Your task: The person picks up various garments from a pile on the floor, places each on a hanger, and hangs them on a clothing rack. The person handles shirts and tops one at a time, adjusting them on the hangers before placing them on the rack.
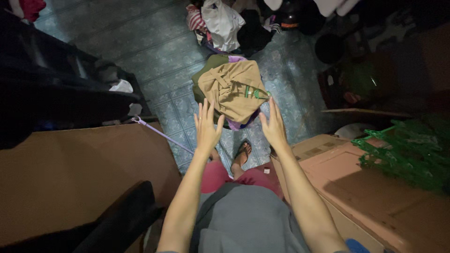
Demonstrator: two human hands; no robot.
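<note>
A tan garment (230, 89) lies on top of a small pile of clothes on the tiled floor, with a green hanger (256, 93) on its right side. A dark green cloth (206, 68) and a purple one show under it. My left hand (207, 125) is held out with fingers spread just left of the pile's near edge. To the right of that edge my right hand (273, 125) is also held flat and empty. Neither hand touches the garment. Below them are my foot in a sandal (242, 152) and my red shorts.
A large brown cardboard sheet (75, 173) lies at the left with a purple hanger (161, 133) at its edge. Cardboard boxes (365, 187) stand at the right, topped by a green clip hanger (408, 150). More clothes (222, 23) are heaped at the back.
</note>
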